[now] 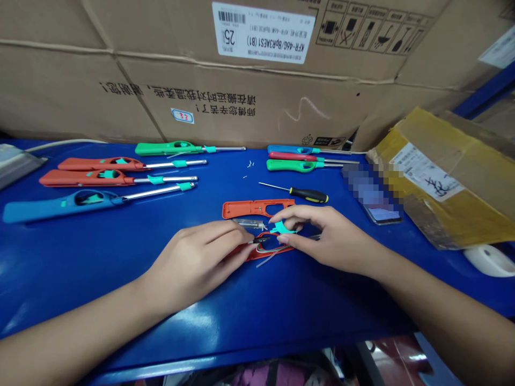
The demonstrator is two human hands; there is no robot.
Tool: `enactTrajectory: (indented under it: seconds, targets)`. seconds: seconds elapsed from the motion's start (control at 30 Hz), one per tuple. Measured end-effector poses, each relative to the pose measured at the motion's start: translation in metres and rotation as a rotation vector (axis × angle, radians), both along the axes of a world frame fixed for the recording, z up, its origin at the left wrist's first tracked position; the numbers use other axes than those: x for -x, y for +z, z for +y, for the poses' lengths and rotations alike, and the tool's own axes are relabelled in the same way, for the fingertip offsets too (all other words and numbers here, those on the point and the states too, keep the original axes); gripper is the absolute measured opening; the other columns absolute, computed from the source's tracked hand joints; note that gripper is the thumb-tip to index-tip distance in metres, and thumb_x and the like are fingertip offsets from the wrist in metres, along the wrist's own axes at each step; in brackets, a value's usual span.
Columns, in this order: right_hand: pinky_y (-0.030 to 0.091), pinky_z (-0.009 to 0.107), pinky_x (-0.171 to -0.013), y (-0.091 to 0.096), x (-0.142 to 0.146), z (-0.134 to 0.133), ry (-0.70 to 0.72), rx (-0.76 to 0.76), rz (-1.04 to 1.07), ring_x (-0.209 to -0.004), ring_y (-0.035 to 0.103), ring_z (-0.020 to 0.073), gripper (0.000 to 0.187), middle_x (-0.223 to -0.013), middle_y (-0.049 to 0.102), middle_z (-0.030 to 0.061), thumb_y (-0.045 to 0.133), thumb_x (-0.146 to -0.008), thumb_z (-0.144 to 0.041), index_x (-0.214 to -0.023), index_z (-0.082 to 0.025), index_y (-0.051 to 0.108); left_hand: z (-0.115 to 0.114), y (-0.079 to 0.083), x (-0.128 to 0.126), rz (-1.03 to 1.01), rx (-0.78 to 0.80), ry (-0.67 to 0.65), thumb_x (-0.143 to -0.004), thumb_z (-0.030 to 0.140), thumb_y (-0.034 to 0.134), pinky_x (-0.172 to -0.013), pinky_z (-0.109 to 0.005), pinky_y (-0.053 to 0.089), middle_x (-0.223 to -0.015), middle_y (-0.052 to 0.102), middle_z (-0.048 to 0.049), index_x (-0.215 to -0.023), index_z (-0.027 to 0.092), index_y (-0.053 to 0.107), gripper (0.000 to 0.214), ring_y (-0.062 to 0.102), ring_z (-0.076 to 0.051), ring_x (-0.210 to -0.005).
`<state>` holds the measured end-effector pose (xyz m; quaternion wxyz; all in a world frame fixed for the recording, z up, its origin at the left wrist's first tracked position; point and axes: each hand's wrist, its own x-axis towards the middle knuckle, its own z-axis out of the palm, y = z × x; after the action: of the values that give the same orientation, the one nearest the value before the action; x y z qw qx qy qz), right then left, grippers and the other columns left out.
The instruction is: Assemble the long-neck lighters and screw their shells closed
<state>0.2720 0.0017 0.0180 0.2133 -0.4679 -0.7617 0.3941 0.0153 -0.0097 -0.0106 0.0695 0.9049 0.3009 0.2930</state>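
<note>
My left hand (203,254) is closed, its fingertips pinching a small black part (260,240) over an orange lighter casing half (254,254). Thin wires run along that casing, and a thin clear tube (267,260) sticks out below it. Between thumb and index finger, my right hand (336,236) grips a teal trigger (282,227) just above the same casing. A clear gas tank (248,223) lies by my left fingertips. Behind it rests the other orange casing half (243,209), its inner side facing up. My fingers cover part of the lower casing.
A screwdriver (309,194) and several tiny screws (250,164) lie behind the work. Assembled lighters (88,178) are at left, more (287,165) at back right. A phone (376,201), a yellow-taped carton (446,187) and a white roll (488,260) are right. A large cardboard box (132,115) stands behind.
</note>
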Motion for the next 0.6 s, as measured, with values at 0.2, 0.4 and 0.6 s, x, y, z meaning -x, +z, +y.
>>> enactTrajectory:
  seconds: [0.2,0.4,0.6]
  targets:
    - [0.053,0.030,-0.083,-0.0006,-0.0006,-0.0003,0.047,0.082,0.049,-0.089,0.068,0.0157,0.018,-0.099,0.073,0.0029,0.065,-0.092,-0.028,-0.108,-0.020,0.066,-0.0004,0.0024,-0.0005,-0.033,0.026,0.001,-0.097,0.020,0.064,-0.073,-0.026,0.058,-0.093,0.074,-0.0043,-0.099,0.016,0.068,0.007,0.071,-0.016,-0.084]
    - [0.051,0.029,-0.079,-0.0003,-0.0040,0.0016,0.094,-0.036,-0.024,-0.084,0.064,0.0137,0.015,-0.096,0.072,0.0007,0.070,-0.088,-0.021,-0.103,-0.022,0.072,-0.0011,0.0035,-0.0014,-0.051,0.054,0.001,-0.096,0.020,0.065,-0.072,-0.027,0.058,-0.093,0.075,-0.0047,-0.099,0.015,0.069,0.007,0.071,-0.016,-0.083]
    - [0.053,0.028,-0.084,-0.0008,0.0005,-0.0004,0.147,-0.085,0.020,-0.088,0.068,0.0143,0.018,-0.099,0.076,0.0022,0.071,-0.089,-0.021,-0.107,-0.019,0.075,-0.0031,0.0022,-0.0054,-0.096,0.108,-0.013,-0.095,0.018,0.067,-0.075,-0.025,0.058,-0.092,0.074,-0.0038,-0.098,0.015,0.069,0.005,0.071,-0.014,-0.083]
